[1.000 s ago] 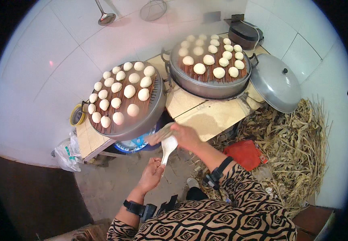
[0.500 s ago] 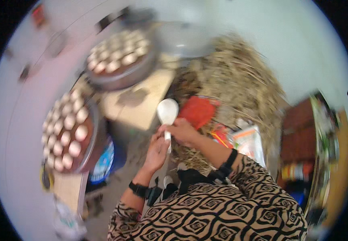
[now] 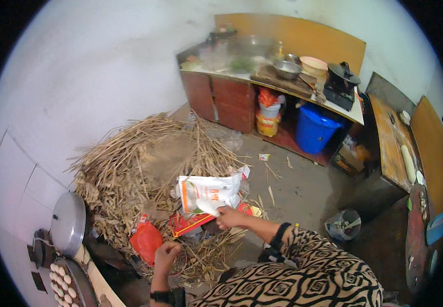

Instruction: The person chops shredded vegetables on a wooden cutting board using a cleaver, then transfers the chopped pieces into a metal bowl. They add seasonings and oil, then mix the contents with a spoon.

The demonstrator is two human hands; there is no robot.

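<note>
My right hand (image 3: 230, 218) is closed around the handle of a white spoon (image 3: 207, 207). The spoon's bowl overlaps a white and orange printed package (image 3: 214, 189) lying on the straw, so its outline is hard to pick out. My left hand (image 3: 166, 255) is at the lower left, its fingers curled in with nothing visible in them. Beside it lies a red plastic bag (image 3: 147, 241). A flat red packet (image 3: 191, 223) sits between the two hands, below the white package.
Dry straw (image 3: 129, 158) is heaped ahead. Pale dough rounds (image 3: 63, 284) fill a pan at lower left, near a metal lid (image 3: 68, 222). Along the back stands a counter (image 3: 231, 105) with bowls; a blue bucket (image 3: 316, 133) is beneath. A floured board (image 3: 393, 143) is at right.
My view has swung right, from the pans of dough rounds toward the counter. My left hand has come away from the spoon, which stays in my right hand.
</note>
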